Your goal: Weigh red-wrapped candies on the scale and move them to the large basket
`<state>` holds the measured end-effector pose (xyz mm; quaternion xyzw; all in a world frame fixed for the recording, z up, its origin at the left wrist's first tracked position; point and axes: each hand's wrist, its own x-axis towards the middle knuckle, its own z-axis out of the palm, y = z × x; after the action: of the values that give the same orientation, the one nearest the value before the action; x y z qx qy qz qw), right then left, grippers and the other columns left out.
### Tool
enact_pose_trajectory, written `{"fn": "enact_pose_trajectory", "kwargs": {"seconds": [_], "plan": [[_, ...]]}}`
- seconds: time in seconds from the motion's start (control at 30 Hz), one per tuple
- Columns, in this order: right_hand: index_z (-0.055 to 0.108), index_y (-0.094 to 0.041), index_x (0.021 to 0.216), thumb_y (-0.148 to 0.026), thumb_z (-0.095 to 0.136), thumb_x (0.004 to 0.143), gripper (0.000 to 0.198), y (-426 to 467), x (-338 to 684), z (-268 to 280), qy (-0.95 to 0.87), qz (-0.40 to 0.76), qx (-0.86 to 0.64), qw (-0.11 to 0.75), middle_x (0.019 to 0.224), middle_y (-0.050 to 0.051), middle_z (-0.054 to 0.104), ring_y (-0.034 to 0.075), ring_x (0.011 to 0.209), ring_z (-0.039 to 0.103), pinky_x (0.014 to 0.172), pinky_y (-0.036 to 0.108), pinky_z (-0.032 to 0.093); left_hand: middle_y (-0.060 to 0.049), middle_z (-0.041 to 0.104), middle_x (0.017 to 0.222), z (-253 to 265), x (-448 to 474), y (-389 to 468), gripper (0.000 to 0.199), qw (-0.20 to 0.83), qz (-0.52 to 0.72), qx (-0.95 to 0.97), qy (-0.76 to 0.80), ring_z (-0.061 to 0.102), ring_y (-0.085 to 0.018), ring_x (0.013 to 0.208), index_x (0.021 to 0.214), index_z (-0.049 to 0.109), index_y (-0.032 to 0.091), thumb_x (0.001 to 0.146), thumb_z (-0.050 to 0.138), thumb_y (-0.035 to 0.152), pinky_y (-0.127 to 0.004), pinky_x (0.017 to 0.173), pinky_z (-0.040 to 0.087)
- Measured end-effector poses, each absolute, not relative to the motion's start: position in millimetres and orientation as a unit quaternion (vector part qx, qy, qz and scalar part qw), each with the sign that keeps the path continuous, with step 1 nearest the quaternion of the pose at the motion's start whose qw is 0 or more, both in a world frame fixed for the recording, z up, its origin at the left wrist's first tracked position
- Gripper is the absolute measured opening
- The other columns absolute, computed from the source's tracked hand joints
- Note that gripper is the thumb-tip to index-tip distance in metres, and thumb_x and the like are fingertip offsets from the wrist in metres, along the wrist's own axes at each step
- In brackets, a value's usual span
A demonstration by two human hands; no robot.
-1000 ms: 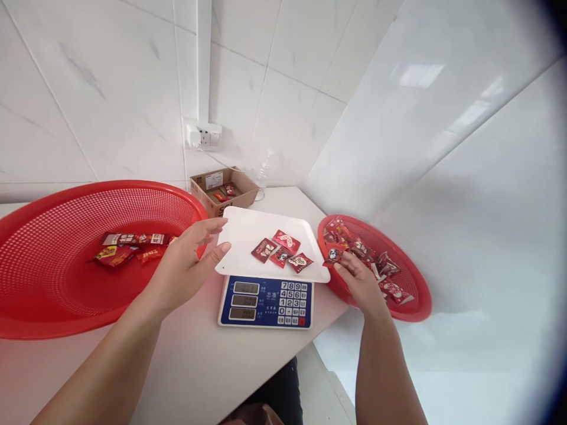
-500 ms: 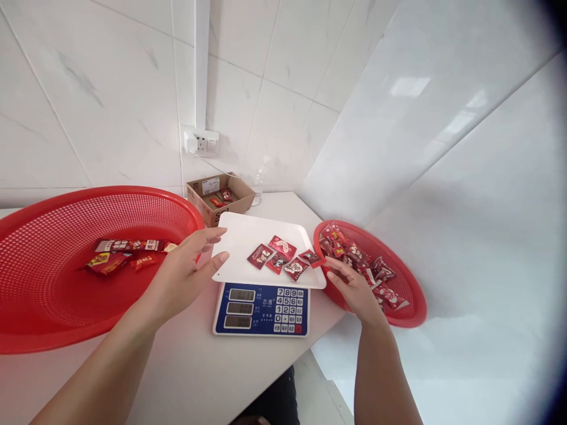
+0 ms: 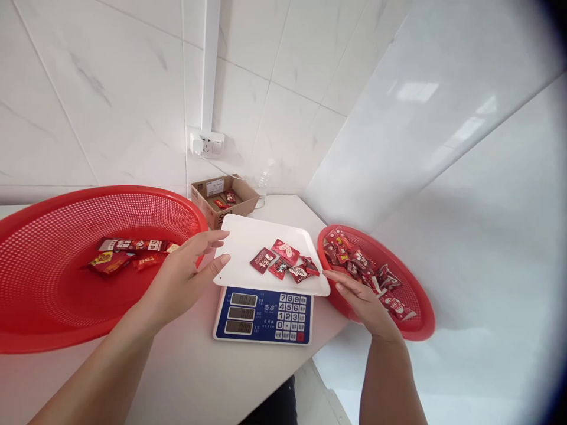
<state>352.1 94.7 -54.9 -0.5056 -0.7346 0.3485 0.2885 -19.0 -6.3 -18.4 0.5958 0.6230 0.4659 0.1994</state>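
Note:
Several small red snack packets [image 3: 286, 251] lie in a loose cluster on the white tray [image 3: 239, 242] of a digital scale [image 3: 264, 317]. At the tray's left edge is my left hand [image 3: 188, 274], open, thumb and fingers apart, holding nothing. My right hand [image 3: 361, 298] is by the tray's right edge with its fingers stretched out; no packet shows in it. Behind that hand stands a smaller red basket [image 3: 419, 289], holding many red packets [image 3: 358, 257]. The scale's top display [image 3: 243, 299] shows dim digits.
On the left a large red perforated basket [image 3: 57, 218] holds a few snack packets [image 3: 110, 261]. A cardboard box [image 3: 241, 208] with small packets inside sits behind the tray. A clear bottle [image 3: 264, 174] stands against the wall, near a plugged wall socket [image 3: 207, 143].
My right hand has let go of a small red packet, which now lies with the others on the tray's right side. The left hand stays at the tray's left edge. The view has shifted slightly.

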Motion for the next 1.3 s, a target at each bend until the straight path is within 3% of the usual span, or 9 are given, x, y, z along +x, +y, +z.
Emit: {"fn": "enact_pose_trajectory", "kwargs": {"seconds": [0.4,0.77,1.3], "plan": [[0.056,-0.028,0.133,-0.06,0.062,0.08,0.062,91.9,352.7,-55.4,-0.669,0.372,-0.543,0.345,0.133,0.008,0.061,0.028,0.13,0.049,0.108,0.049,0.04,-0.004,0.068,0.123,-14.9,-19.6,-6.3,0.044,0.182,0.47,0.585,0.636,0.063,-0.029,0.112,0.119,0.06,0.032,0.085,0.053,0.059,-0.049,0.095,0.05],[0.057,-0.028,0.131,-0.06,0.068,0.075,0.065,95.5,363.6,-66.9,-0.611,0.42,-0.513,0.433,0.12,0.009,0.069,0.028,0.122,0.057,0.108,0.05,0.041,-0.004,0.067,0.123,-15.2,-17.7,-5.9,0.042,0.187,0.474,0.592,0.624,0.062,-0.027,0.112,0.119,0.059,0.03,0.086,0.054,0.055,-0.046,0.097,0.05],[0.061,-0.029,0.124,-0.058,0.072,0.072,0.06,95.3,359.3,-66.1,-0.584,0.439,-0.516,0.446,0.117,0.008,0.071,0.027,0.12,0.058,0.107,0.048,0.043,-0.004,0.067,0.125,-17.2,-17.6,-4.8,0.04,0.187,0.462,0.608,0.618,0.062,-0.025,0.113,0.12,0.059,0.029,0.088,0.054,0.052,-0.04,0.094,0.053]]}}
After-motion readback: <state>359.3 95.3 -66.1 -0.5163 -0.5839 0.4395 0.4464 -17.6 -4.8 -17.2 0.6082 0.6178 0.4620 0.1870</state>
